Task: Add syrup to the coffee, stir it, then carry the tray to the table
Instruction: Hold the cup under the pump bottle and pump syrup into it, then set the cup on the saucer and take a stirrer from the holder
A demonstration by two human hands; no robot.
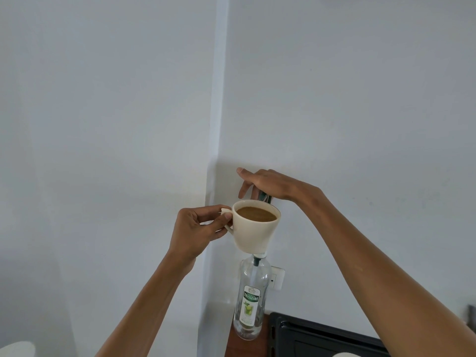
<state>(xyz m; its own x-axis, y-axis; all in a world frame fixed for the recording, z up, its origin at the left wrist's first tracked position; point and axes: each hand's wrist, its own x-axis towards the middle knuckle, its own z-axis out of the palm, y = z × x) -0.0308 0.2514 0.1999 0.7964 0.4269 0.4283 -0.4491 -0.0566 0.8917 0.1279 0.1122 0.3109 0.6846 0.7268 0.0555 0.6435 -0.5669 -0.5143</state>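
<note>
Two hands up, cup [257,229] pinched at its handle by left hand [195,228], right hand [273,185] lay flat, fingers loose, on syrup pump [264,196].

Cream cup [255,228] was held in air, handle pinched by left hand [198,228], nearly full of light-brown coffee [256,214]. Clear syrup bottle [251,300] stood upright just under cup, green-white label facing camera. Dark pump spout [265,197] was behind cup rim, under flat right hand [268,184]. Black tray [322,336] lay right of bottle, only partly in view.
</note>
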